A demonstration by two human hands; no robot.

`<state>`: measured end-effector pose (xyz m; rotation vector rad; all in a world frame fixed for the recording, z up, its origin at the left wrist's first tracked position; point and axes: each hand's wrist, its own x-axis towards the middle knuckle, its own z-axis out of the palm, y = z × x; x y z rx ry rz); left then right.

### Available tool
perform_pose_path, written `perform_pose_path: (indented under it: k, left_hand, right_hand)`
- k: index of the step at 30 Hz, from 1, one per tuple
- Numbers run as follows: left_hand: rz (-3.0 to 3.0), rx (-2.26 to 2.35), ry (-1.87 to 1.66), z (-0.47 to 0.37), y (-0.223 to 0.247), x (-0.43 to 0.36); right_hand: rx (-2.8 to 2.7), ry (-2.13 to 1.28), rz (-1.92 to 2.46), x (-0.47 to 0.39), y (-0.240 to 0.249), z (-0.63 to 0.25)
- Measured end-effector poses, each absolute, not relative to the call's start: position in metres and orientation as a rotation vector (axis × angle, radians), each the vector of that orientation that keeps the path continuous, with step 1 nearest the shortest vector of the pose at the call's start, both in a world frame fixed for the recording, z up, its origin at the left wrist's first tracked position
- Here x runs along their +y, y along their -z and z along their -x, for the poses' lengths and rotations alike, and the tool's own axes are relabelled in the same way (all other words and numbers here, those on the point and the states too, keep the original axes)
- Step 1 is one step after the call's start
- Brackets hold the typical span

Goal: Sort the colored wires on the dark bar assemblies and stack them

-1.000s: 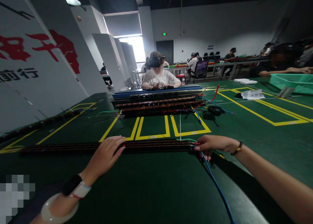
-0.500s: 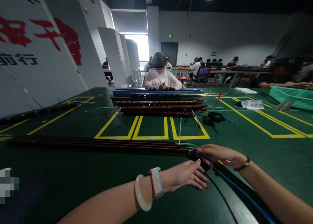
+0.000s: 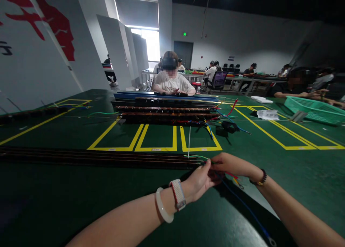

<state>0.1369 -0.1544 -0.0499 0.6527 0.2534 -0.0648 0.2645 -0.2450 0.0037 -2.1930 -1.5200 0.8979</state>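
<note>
A long black rail point(image 3: 107, 160) with copper-coloured strips lies across the near part of the green table. Wires come out of its right end, where both hands meet. My left hand point(image 3: 201, 180) is closed round the wires, thumb on top, with a white bangle and a watch on the wrist. Against it, my right hand point(image 3: 233, 164) pinches the same bundle from the right. A blue wire point(image 3: 248, 207) with a ring terminal trails down to the right; a yellow wire end point(image 3: 238, 183) pokes out below my right hand. A white cable tie point(image 3: 189, 142) stands up from the rail beside a green wire point(image 3: 198, 156).
Several similar rails point(image 3: 167, 112) with loose coloured wires lie further back, and a black piece point(image 3: 230, 127) sits at their right. Yellow tape point(image 3: 156, 149) marks the table. A green basket point(image 3: 312, 112) stands at the right. A person point(image 3: 172, 79) sits opposite.
My left hand has gone from spread fingers to closing on the wires. My right hand stays on the bundle. The blue wire's ring end has come into view. The view has shifted slightly.
</note>
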Motion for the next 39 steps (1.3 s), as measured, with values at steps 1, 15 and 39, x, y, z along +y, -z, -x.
perform_pose_path:
  k: [1,15,39]
  left_hand:
    - [-0.645,0.248,0.054,-0.136,0.050,-0.155]
    - [-0.582,0.334,0.092,-0.138,0.050,-0.151]
    - [-0.530,0.321,0.096,-0.140,0.049,-0.146]
  right_hand:
    - [-1.564,-0.808,2.247,-0.245,-0.006,-0.260]
    - [-1.971,0.413,2.805,-0.238,0.003,-0.194]
    - [-1.878,0.135,2.815,-0.252,-0.024,-0.196]
